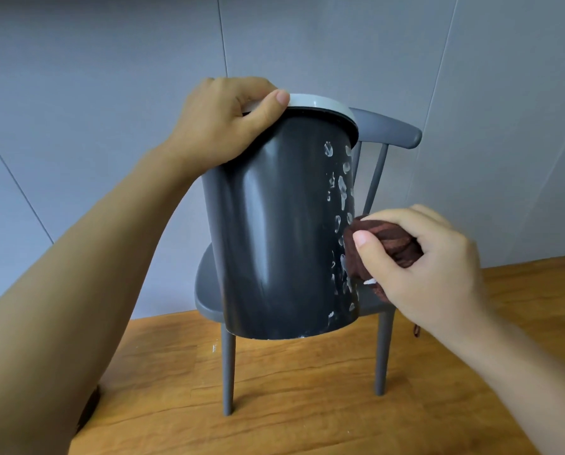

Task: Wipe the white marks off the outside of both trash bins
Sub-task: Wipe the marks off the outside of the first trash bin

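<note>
Your left hand [228, 126] grips the pale rim of the dark trash bin [274, 231] at its top, fingers curled over the edge and thumb pressed along the lid ring, and holds the bin tilted in the air in front of the grey chair [386, 133], its base lifted clear of the wooden floor [291, 405]. Your right hand [428, 267] is clenched round a bunched dark brown cloth [386, 244], which it presses against the bin's right side, low on the wall. Judging by the surface, you are partway through this bin: the broad face turned towards you looks clean and glossy, with only reflections on it, while a strip of white marks [341, 192] runs down the right edge from just under the rim to the base, with a few flecks along the bottom lip. The cloth sits in the lower part of that strip, so the marks above it and below it are still to be wiped. Whatever lies round the far side is hidden, so you cannot count that as done. No second bin is in view, so it cannot be judged from here and is best counted as still to do.
</note>
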A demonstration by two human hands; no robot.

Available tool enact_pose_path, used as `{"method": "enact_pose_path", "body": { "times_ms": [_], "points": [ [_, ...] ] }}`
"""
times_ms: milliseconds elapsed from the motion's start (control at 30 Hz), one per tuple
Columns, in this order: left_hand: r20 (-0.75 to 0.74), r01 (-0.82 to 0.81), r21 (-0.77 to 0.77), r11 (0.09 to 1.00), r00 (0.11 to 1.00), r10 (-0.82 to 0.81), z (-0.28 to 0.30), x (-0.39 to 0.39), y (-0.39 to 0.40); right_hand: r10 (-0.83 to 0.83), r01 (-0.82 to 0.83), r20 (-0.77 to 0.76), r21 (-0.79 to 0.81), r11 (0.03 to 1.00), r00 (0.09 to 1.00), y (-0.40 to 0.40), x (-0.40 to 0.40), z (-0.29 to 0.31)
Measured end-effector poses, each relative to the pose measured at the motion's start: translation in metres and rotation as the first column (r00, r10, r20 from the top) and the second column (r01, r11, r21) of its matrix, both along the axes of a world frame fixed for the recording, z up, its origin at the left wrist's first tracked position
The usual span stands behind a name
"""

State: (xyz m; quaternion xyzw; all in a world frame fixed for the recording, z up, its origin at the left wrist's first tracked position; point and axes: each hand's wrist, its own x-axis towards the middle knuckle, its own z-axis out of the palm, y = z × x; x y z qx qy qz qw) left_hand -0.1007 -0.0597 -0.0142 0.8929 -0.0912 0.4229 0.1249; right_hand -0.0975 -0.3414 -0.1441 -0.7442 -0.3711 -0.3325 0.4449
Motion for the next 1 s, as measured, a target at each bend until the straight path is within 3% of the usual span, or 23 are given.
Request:
{"method": "enact_pose_path", "body": {
  "times_ms": [267,433,600,700,1000],
  "points": [
    [-0.004,0.017,-0.022,1.0,1.0,-0.017,0.0,-0.001,-0.002,-0.109,0.101,0.094,0.078,0.992,0.99,0.021,0.003,0.003],
    [0.006,0.022,-0.018,1.0,1.0,-0.022,-0.001,-0.001,-0.002,-0.157,0.18,0.232,-0.081,0.98,0.96,0.039,0.001,-0.004],
    [-0.009,0.051,-0.099,0.994,0.999,-0.052,-0.002,-0.002,0.005,0.035,-0.015,0.105,-0.187,0.982,0.994,0.032,-0.002,-0.004],
    [-0.008,0.051,-0.115,0.992,0.999,-0.052,-0.003,-0.003,0.007,0.074,-0.083,-0.076,-0.121,0.989,0.994,0.025,0.001,-0.002],
    [-0.006,0.027,-0.063,0.998,1.0,-0.027,-0.001,-0.004,-0.001,0.05,-0.062,-0.205,-0.051,0.997,0.978,0.025,0.002,-0.002]
  ]
}}
